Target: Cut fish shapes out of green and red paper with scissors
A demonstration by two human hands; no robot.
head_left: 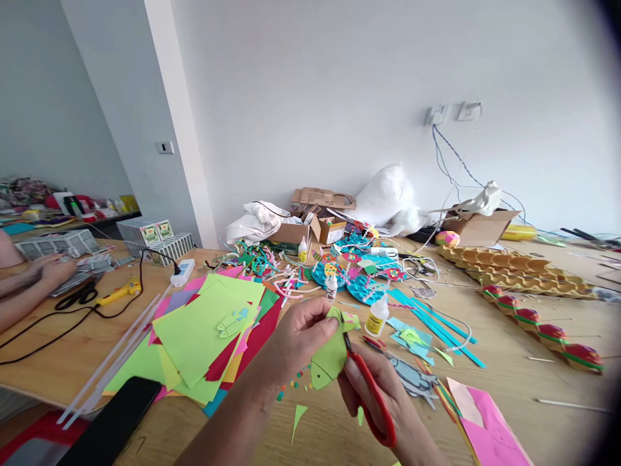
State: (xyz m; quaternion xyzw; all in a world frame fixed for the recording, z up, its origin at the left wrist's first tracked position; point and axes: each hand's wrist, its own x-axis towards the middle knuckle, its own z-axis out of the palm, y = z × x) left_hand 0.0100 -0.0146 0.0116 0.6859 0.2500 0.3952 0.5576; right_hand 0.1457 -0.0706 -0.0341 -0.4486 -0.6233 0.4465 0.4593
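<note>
Green paper fish (328,361) partly hidden behind left hand (305,331)

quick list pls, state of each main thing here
left hand: gripping green paper fish
right hand: holding red scissors
green paper fish: held, eye and curved line drawn
red scissors: at the paper, how far open unclear
yellow-labelled bottle: upright
yellow glue gun: lying down
right-hand cardboard box: open

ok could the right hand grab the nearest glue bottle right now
Probably not as it stands: the right hand is taken up with the red scissors, though the glue bottle stands close beyond it with nothing tall between.
</note>
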